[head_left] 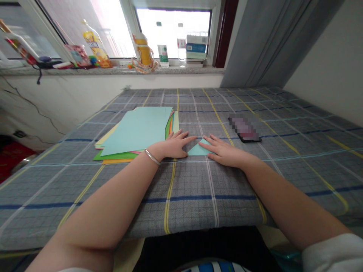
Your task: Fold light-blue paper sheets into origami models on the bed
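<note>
A small light-blue piece of paper [198, 150], folded into a triangle, lies flat on the plaid cloth in front of me. My right hand [224, 151] rests palm down over its right side, fingers spread and pointing up and left. On the other side, my left hand [177, 145] lies flat with spread fingers; its thumb side is at the paper's left corner. A silver bangle [152, 156] circles my left wrist. Just left of that hand is a stack of coloured paper [138, 128], with a light-blue sheet on top and green, orange and yellow edges showing beneath.
A phone [245, 128], partly blurred, lies right of my hands on the plaid cloth [193, 211]. Along the windowsill [113, 70] stand a yellow drink bottle [96, 45], a yellow cup [144, 53], a white-green tube [163, 56], a clear bottle and boxes [196, 49]. A grey curtain [263, 41] hangs right.
</note>
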{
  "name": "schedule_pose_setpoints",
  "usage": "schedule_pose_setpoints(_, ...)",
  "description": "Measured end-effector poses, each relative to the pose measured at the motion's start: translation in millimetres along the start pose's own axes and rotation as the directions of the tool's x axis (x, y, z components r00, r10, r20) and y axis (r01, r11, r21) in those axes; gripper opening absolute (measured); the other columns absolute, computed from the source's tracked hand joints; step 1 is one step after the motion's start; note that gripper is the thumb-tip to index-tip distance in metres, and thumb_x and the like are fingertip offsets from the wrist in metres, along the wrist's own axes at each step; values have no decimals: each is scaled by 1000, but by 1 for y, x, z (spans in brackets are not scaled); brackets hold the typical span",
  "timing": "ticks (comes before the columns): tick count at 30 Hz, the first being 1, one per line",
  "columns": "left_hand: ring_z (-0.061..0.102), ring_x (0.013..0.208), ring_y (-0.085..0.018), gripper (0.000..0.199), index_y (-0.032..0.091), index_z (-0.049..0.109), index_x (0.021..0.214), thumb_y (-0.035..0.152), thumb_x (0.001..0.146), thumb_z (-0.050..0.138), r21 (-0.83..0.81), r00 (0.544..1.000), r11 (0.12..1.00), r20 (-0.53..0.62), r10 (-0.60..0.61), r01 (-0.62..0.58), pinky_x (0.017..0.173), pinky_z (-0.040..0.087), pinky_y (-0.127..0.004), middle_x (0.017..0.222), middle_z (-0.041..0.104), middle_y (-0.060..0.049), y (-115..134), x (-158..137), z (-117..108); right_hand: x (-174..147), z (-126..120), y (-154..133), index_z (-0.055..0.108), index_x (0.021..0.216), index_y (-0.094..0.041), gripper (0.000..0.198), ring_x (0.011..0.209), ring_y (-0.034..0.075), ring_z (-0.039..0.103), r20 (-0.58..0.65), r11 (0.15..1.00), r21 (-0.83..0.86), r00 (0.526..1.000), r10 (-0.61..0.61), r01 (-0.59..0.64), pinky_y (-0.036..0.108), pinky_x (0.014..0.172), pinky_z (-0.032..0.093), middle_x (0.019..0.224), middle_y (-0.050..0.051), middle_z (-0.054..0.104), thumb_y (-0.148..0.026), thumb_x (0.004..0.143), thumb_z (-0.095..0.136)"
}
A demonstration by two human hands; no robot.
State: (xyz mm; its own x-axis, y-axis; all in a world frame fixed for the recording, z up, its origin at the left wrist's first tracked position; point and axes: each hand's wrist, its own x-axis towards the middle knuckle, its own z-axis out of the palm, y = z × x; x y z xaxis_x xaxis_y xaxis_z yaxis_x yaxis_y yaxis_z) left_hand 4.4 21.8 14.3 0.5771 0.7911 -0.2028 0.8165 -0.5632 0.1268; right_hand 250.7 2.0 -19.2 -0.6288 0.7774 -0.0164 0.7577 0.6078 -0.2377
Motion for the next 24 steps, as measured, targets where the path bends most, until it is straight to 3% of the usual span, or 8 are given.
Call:
schedule_pose_setpoints(6,12,147,-40,78,31,33,150,20,76,55,0,1000,1000,15,8,-8,114,15,-62,160,23,-8,2,-3,0,-1,1,4,34,151,-31,58,148,31,10,35,999,-2,999,39,-39,55,117,20,162,5,16,-35,95,45)
schedule_pose_setpoints(11,16,148,-35,72,36,37,147,13,80,45,-11,999,1000,33,28,-28,114,17,-61,159,25,-6,1,-2,-2,0,-4,2,43,147,-25,56,146,32,23,-38,998,-59,999,-20,18,52,116,24,158,10,30,-35,92,48)
schedule_pose_setpoints(14,25,146,-30,56,31,49,140,17,87,39,-17,998,999,-45,51,-52,115,19,-57,154,37,-7,5,-2,-2,0,-8,-1,54,139,-21,52,138,31,38,-123,994,-100,991,-59,46,50,113,31,150,13,44,-37,89,54)
schedule_pose_setpoints(17,37,139,-30,44,25,56,131,35,89,48,-24,989,996,-126,80,-84,115,19,-57,147,47,-9,12,-4,1,0,-10,-6,58,134,-22,50,128,30,49,-169,994,-103,985,-47,30,47,107,40,143,12,52,-38,87,56)
schedule_pose_setpoints(21,50,126,-30,45,20,59,122,44,84,60,-23,965,993,-240,108,-117,114,21,-57,136,57,-11,20,-2,8,0,-12,-10,65,125,-23,42,121,29,55,-197,994,-97,978,-76,57,46,102,45,134,9,60,-37,88,54)
schedule_pose_setpoints(24,58,116,-29,40,17,62,117,42,85,59,-69,944,990,-317,93,-121,109,34,-49,121,66,-11,19,3,12,2,-13,-11,67,123,-25,38,117,27,57,-239,998,-35,969,-67,60,45,101,46,129,8,63,-33,87,55)
